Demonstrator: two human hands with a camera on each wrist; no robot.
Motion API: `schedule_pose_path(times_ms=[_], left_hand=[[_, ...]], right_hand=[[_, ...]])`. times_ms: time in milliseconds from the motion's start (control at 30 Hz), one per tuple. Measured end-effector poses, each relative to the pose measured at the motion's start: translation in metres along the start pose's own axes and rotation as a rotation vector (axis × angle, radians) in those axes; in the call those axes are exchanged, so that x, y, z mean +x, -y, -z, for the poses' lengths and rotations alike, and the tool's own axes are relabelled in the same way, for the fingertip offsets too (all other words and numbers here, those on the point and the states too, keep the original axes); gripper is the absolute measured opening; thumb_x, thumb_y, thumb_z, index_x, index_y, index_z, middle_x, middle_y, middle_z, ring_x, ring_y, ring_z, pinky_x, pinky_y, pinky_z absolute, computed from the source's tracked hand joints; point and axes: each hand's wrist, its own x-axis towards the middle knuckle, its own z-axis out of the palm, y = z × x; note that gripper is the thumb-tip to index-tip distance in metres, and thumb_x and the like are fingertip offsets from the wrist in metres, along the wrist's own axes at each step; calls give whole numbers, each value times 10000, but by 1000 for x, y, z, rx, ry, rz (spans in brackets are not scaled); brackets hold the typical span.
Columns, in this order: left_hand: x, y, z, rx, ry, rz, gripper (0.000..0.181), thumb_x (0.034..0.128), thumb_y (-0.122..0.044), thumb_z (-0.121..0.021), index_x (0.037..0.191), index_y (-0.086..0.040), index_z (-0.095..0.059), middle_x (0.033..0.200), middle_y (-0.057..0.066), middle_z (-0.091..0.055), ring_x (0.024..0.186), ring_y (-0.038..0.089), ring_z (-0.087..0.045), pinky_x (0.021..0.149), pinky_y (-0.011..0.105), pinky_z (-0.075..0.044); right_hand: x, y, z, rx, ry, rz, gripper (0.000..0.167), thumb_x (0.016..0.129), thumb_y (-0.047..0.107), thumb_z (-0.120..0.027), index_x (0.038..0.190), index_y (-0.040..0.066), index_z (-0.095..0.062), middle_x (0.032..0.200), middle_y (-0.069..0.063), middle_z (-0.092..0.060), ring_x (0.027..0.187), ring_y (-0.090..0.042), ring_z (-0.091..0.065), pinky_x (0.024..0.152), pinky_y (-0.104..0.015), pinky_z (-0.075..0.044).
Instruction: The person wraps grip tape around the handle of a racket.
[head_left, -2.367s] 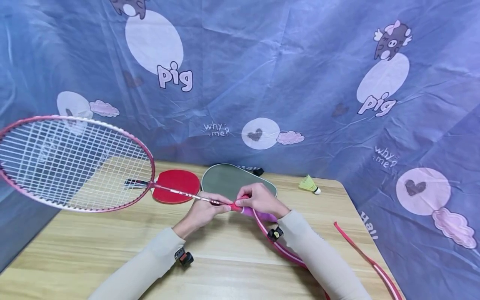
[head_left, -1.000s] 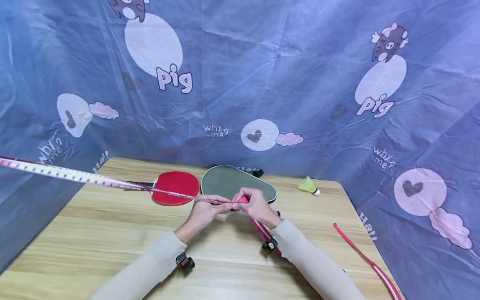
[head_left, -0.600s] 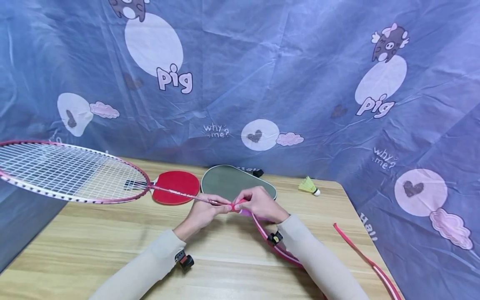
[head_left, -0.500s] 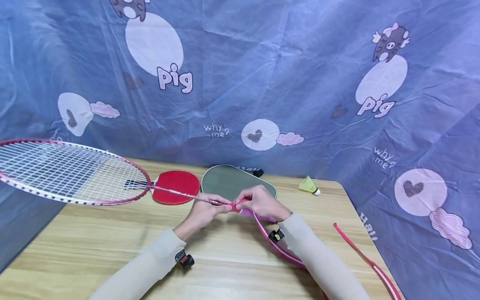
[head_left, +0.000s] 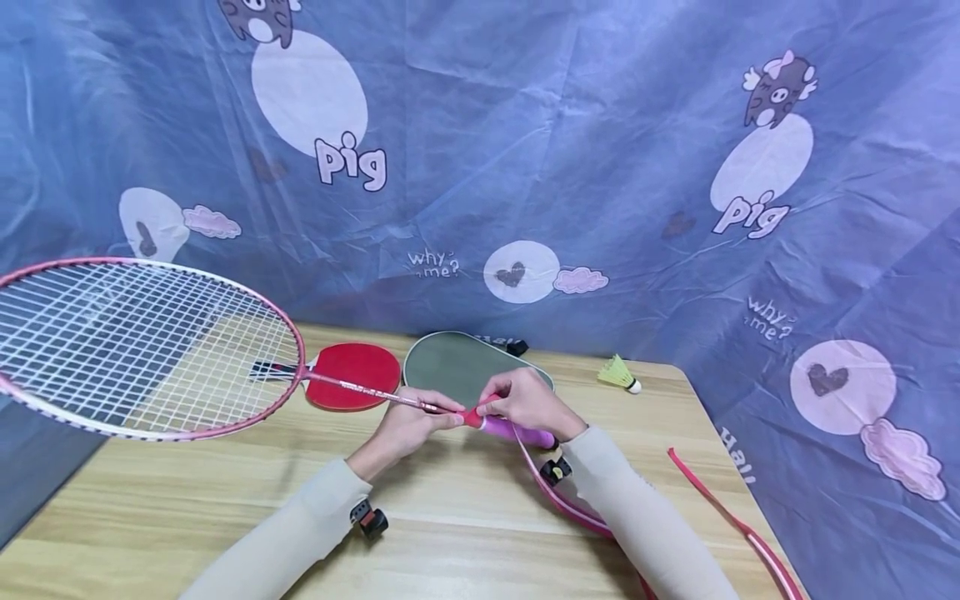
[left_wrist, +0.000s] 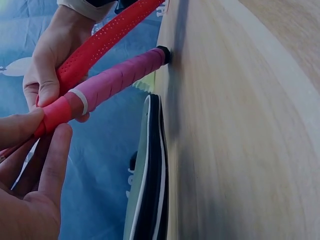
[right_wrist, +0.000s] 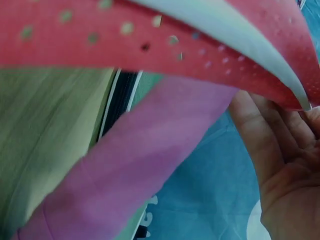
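Observation:
A badminton racket (head_left: 363, 390) is held above the table, its strung head to the left and its purple-wrapped handle (left_wrist: 117, 77) to the right. My left hand (head_left: 408, 425) pinches it at the top of the handle, where red tape goes around the cone. With thumb and fingertips, my right hand (head_left: 528, 404) pinches the perforated red grip tape (left_wrist: 105, 45) just beside that wrapped part. From there the tape hangs past the right wrist toward the table's near side, its pale backing strip showing. In the right wrist view the tape (right_wrist: 95, 37) crosses over the purple handle.
Behind the hands lie a red table tennis bat (head_left: 352, 377) and a grey-green bat case (head_left: 450, 367). A yellow shuttlecock (head_left: 618, 375) sits at the back right. Another stretch of red tape (head_left: 720, 500) lies along the right edge of the wooden table (head_left: 450, 533).
The racket has rolled about its shaft, from edge-on a second ago to showing its string face now. My right hand has drawn slightly right, and more of the purple handle shows.

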Motion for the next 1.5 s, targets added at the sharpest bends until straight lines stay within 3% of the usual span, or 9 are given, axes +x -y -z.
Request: schedule_pose_path(times_ms=[233, 433, 667, 900, 1133, 1500], left_hand=[[0, 3, 1, 19, 18, -28, 254, 812, -98, -835, 1036, 13, -782, 985, 158, -791, 809, 84, -665, 683, 194, -537], [-1, 5, 1, 24, 32, -50, 203, 817, -77, -825, 1019, -63, -806, 1036, 121, -789, 904, 75, -692, 732, 196, -563], [-4, 6, 0, 0, 54, -63, 222, 815, -57, -822, 1035, -44, -798, 1047, 140, -787, 932, 78, -705, 750, 194, -567], [-3, 6, -2, -18, 38, -31, 218, 824, -82, -817, 1040, -60, -798, 1031, 124, -795, 947, 98, -722, 804, 207, -546], [-3, 8, -7, -79, 5, -30, 236, 841, -73, -800, 1068, -15, -776, 1048, 168, -784, 927, 95, -726, 794, 220, -546], [-1, 8, -11, -155, -40, 6, 362, 843, -69, -804, 1153, 90, -705, 1091, 225, -761, 867, 59, -728, 789, 198, -580]], right_hand=[[0, -5, -6, 78, 28, 22, 56, 884, 177, -769, 829, 182, -762, 748, 55, -728, 681, -46, -566, 648, -203, -448], [0, -14, -20, 306, 46, -43, 76, 893, 139, -742, 891, 62, -743, 785, 14, -696, 738, -85, -585, 704, -217, -486], [-2, -19, -30, 536, 109, -58, 150, 907, 59, -680, 936, -85, -646, 713, 51, -610, 658, -85, -536, 599, -184, -467], [-5, -16, -33, 454, 38, -77, 83, 895, 57, -694, 900, -22, -667, 700, 55, -607, 664, -148, -525, 586, -186, -437], [-6, -15, -34, 393, -33, -86, 62, 880, 45, -708, 885, -9, -678, 695, 46, -601, 663, -130, -523, 589, -197, -421], [-7, -10, -38, 397, -106, -67, 60, 879, 52, -718, 832, 44, -683, 740, 2, -711, 693, -213, -616, 619, -217, -463]])
